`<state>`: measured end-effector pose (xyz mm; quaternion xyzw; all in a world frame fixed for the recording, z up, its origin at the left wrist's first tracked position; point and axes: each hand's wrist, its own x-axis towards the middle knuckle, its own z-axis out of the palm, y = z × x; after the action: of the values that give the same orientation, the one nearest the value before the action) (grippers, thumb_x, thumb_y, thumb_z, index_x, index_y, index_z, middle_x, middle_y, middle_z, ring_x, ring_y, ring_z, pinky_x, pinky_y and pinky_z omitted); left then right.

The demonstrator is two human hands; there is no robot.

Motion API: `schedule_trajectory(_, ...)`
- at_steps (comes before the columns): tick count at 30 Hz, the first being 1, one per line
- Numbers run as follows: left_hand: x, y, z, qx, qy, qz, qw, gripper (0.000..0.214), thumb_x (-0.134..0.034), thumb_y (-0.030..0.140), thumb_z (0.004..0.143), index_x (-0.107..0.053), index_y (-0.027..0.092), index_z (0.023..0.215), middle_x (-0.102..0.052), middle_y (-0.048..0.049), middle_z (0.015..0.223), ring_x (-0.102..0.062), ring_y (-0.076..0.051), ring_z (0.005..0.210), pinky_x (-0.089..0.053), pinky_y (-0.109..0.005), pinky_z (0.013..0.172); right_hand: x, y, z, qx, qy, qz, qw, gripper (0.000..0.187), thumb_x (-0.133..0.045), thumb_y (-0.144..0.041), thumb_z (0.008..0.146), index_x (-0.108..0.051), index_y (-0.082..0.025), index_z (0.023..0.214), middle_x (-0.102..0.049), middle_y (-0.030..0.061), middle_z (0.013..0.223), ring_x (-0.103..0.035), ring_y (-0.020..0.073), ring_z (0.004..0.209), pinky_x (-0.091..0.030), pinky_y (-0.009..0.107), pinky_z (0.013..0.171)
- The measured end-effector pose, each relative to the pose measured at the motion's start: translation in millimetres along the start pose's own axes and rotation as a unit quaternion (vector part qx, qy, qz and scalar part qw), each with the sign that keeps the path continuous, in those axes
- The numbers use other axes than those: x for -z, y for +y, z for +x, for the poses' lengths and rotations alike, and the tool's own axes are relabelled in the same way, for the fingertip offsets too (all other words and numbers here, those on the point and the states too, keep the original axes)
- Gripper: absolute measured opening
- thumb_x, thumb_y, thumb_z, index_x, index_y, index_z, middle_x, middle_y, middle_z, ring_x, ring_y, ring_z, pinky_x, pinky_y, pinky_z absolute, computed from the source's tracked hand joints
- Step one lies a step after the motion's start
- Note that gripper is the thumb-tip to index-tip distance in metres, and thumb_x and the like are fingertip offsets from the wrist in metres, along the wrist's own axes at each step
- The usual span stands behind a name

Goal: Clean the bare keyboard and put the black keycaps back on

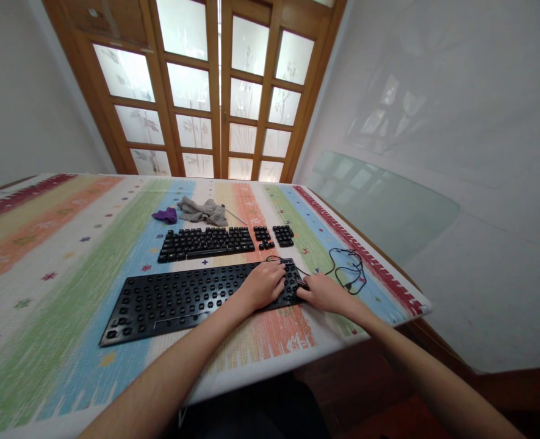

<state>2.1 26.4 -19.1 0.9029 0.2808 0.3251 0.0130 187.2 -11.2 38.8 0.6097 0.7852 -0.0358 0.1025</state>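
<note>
A black keyboard [182,299] with its keycaps off lies at a slant on the striped tablecloth, bare switches showing. My left hand [265,283] rests on its right part, palm down and fingers laid over the board. At the right end, over the number pad, my right hand [322,292] is closed in a pinch. A small dark, partly shiny thing [302,283] shows at its fingertips, too small to name. Behind the keyboard, loose black keycaps [205,242] stand in keyboard order, with smaller groups of keycaps [283,236] to their right.
A grey cloth [203,211] and a purple cloth [166,215] lie behind the keycaps, with a thin rod [235,214] beside them. A coiled black cable [352,271] lies right of the keyboard. The table's right edge [411,283] runs along a white wall.
</note>
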Motion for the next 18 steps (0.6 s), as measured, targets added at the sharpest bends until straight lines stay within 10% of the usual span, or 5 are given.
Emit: schedule_trajectory(18,0.1,0,0,0.0,-0.002,-0.006,1.0,0.015,-0.051,0.015,0.089,-0.064,0.013,0.096,-0.07,-0.012,0.11,-0.063,-0.025,0.11,-0.05,-0.041,0.102,-15,-4,-4,-0.029,0.036,0.025,0.999,0.035,-0.042,-0.032,0.093,-0.069,-0.011,0.085,-0.074,0.0174,0.086,-0.068,0.0238,0.076,-0.034,0.028,0.06)
